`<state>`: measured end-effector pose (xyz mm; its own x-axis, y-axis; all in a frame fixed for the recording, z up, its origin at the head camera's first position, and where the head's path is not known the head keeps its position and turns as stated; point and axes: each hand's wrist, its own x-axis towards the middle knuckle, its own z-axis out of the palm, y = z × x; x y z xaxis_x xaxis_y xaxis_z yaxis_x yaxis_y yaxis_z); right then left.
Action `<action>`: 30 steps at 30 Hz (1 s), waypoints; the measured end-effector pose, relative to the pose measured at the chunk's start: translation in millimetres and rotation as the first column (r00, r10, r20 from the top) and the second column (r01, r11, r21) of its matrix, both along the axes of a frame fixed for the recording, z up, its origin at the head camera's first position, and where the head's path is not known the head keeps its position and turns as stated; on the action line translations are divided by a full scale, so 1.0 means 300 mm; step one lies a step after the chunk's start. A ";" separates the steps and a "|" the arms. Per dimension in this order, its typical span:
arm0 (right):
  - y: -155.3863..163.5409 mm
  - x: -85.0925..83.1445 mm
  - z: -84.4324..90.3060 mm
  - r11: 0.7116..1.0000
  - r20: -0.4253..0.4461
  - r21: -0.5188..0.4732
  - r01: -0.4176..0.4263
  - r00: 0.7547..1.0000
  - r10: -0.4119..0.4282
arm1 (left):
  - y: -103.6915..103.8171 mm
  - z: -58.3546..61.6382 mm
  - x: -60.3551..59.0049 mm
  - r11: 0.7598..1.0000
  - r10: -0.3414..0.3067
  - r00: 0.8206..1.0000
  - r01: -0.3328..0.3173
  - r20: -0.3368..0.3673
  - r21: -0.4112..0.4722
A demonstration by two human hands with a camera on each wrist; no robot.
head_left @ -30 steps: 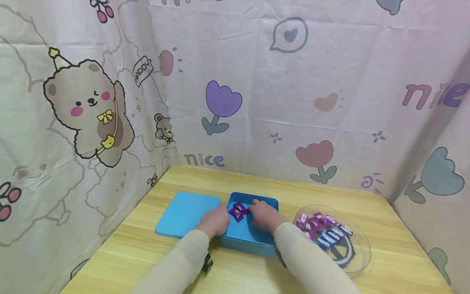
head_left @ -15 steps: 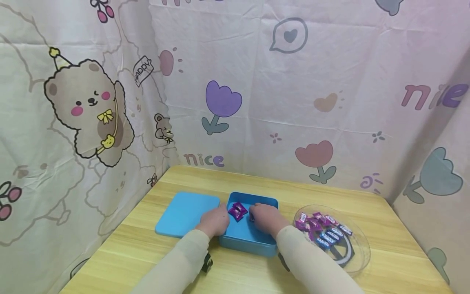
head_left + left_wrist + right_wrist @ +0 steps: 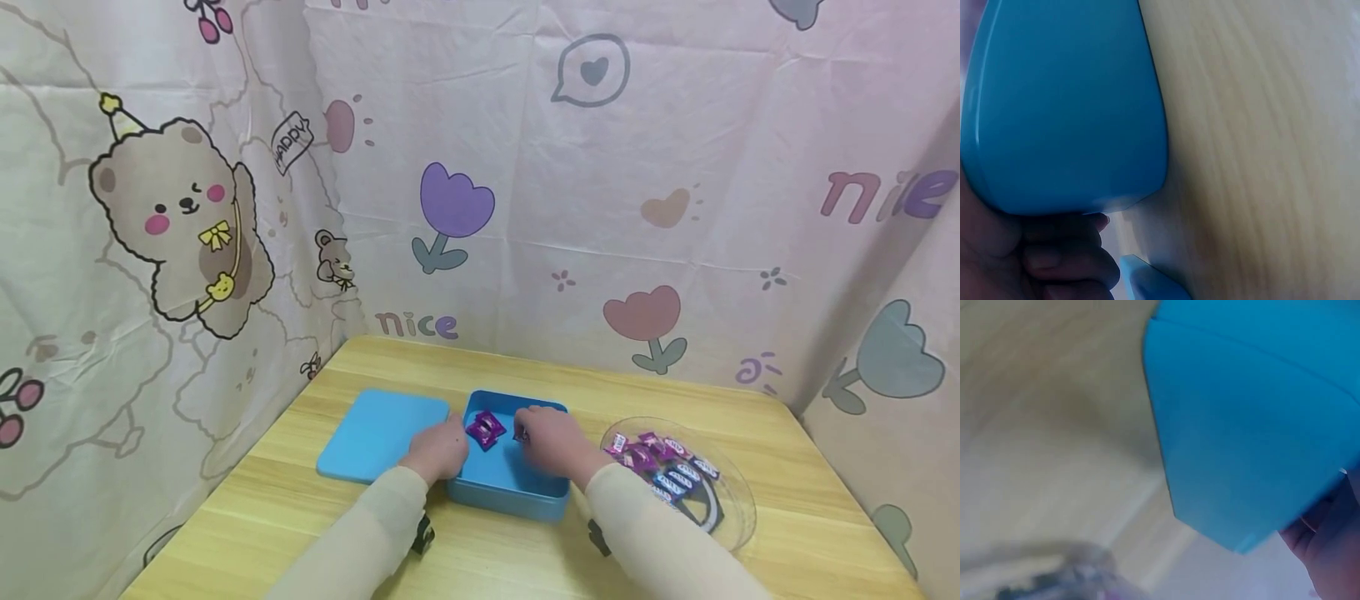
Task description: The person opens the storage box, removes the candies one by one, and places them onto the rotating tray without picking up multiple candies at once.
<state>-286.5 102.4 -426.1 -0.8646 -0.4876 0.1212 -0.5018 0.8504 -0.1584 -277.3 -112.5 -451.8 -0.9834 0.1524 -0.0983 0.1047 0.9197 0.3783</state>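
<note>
My left hand (image 3: pixel 438 450) grips the left side of an open light-blue box (image 3: pixel 506 502); in the left wrist view curled fingers (image 3: pixel 1072 259) lie against its wall. Inside the box, towards the left, lie purple-wrapped candies (image 3: pixel 486 429), bunched together. Over the box's right half is my right hand (image 3: pixel 555 442). It pinches a small dark-wrapped candy (image 3: pixel 521 435) at its fingertips, mostly hidden by the hand. The right wrist view shows the outer wall of the box (image 3: pixel 1241 437) and only part of that hand, with no candy visible in it.
A flat blue lid (image 3: pixel 382 433) lies left of the box. To the right stands a round clear tray (image 3: pixel 742 508) with several pink, purple and blue wrapped candies (image 3: pixel 678 479), partly behind my right sleeve. Printed curtains (image 3: pixel 525 208) border the wooden table (image 3: pixel 810 500).
My right hand has shifted a little to the right inside the box area, away from the purple candies, with the small candy at its fingertips. The left hand has stayed on the box.
</note>
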 end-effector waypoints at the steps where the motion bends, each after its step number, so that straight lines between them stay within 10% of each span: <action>1: 0.010 0.003 0.009 1.000 -0.004 -0.012 0.004 1.000 -0.004 | 0.000 0.001 -0.002 1.000 0.000 1.000 0.000 0.001 0.000; 15: 0.272 0.098 0.112 0.983 0.031 -0.156 0.093 0.995 -0.090 | 0.008 0.020 -0.016 1.000 -0.010 1.000 0.010 0.001 -0.009; 30: 0.475 0.219 0.008 0.997 0.076 -0.064 0.050 0.996 -0.045 | 0.000 -0.005 -0.006 1.000 0.008 1.000 -0.008 0.006 0.005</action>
<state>-220.9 245.0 -423.6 -0.8943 -0.4392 0.0859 -0.4460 0.8594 -0.2500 -279.2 -112.5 -453.3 -0.9839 0.1454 -0.1037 0.0953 0.9187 0.3833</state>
